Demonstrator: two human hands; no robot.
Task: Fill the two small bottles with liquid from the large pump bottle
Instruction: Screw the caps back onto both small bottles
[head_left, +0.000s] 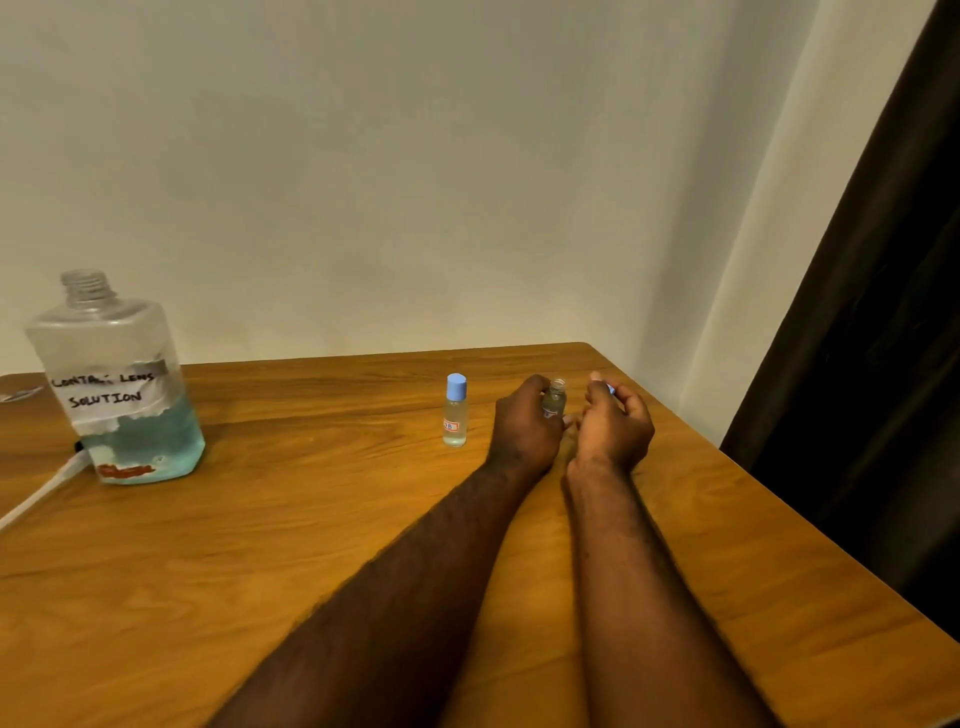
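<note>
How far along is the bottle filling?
Done: the capped small bottle stands holding liquid. In hand: left hand grips the open second bottle, right hand pinches a blue cap. Remaining: capping it; its fill level is unclear.

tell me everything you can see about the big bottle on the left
The big bottle is clear plastic, squarish, with a bare threaded neck and no pump on it. A torn white handwritten label reads contact lens solution. Blue-green liquid fills about its lower third. It stands upright on the wooden table, far left.
</note>
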